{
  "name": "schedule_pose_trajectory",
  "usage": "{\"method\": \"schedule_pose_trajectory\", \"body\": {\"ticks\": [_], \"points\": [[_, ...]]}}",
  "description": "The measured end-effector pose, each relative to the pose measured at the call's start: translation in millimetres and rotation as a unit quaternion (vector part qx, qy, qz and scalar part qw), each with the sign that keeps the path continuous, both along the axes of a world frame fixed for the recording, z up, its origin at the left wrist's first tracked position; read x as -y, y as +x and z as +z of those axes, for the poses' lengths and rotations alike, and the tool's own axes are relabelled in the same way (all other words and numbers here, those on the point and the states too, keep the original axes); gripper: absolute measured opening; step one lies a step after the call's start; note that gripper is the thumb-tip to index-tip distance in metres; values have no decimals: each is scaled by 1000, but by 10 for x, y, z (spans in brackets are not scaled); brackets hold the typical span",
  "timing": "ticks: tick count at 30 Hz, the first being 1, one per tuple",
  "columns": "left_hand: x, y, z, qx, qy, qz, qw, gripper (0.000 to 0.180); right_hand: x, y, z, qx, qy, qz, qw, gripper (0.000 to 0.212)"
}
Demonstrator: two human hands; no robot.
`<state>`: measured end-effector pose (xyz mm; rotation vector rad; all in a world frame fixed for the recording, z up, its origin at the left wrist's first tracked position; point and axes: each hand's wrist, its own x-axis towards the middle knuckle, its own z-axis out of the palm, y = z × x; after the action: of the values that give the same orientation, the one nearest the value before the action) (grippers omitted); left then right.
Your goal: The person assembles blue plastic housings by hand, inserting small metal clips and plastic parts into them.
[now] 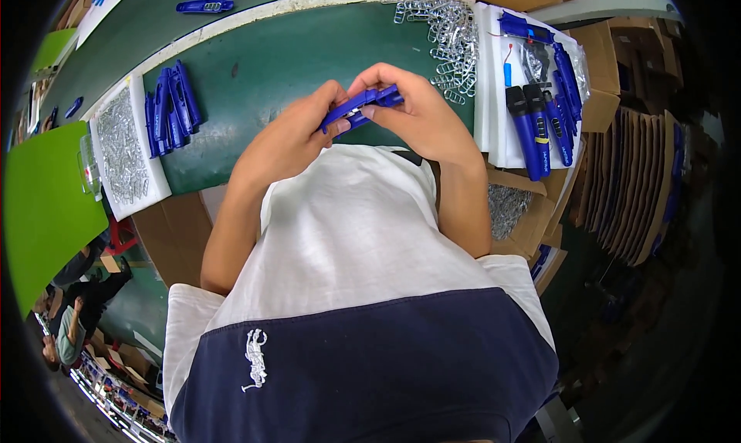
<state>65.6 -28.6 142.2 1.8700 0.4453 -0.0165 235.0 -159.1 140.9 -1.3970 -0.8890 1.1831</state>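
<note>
My left hand (297, 134) and my right hand (421, 119) meet over the near edge of the green bench, one at each end of a blue plastic housing (369, 99). Fingers and thumbs of both are closed on it. Along its middle shows a small pale or metallic part, too small to make out. Nearest my right hand lies a heap of silver wire clips (451, 34). To the left, several similar blue plastic housings (171, 107) are bunched together on the bench.
At far left, a white tray (160, 182) holds small metal parts. On the right, a white foam tray (486, 88) carries blue-and-black handheld devices (532, 126). One blue housing (204, 6) lies beyond the bench's pale ledge. Cardboard boxes (598, 65) stand at right; people (73, 327) are at lower left.
</note>
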Motion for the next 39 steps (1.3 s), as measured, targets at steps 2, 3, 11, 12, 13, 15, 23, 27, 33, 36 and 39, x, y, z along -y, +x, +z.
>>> {"method": "schedule_pose_trajectory", "body": {"ticks": [2, 3, 11, 12, 13, 15, 23, 27, 33, 36, 39], "points": [[38, -12, -86, -24, -61, -11, 998, 15, -16, -11, -78, -3, -7, 17, 1000, 19], [44, -22, -187, -25, -63, -12, 998, 15, -25, -20, -136, -25, -14, 10, 1000, 20], [189, -77, -615, -14, -189, 38, 981, 14, 16, 52, -560, -78, -64, 60, 993, 22], [187, -66, -628, -17, -188, 34, 981, 14, 3, 50, -585, -78, -62, 46, 994, 22], [191, -47, -634, -19, -212, 73, 974, 15, -5, 40, -607, -78, -59, 31, 995, 21], [167, -26, -641, -22, -233, 109, 966, 17, 3, 1, -677, -116, -44, -15, 992, 22], [75, 11, -607, 42, -346, 116, 930, 28, -22, -211, -622, -195, 26, -120, 973, 19], [139, 14, -573, 75, -382, 76, 918, 36, 7, -226, -636, -198, 15, -169, 965, 18], [-10, -219, -554, -43, -277, 40, 959, 26, 141, -172, -610, -197, 71, -148, 966, 23], [-40, -189, -400, -37, -370, 18, 928, 25, 169, -266, -456, -232, 117, -126, 957, 34], [63, -130, -364, -13, -391, 26, 920, 30, 121, -400, -411, -244, 127, -178, 945, 40]]}}
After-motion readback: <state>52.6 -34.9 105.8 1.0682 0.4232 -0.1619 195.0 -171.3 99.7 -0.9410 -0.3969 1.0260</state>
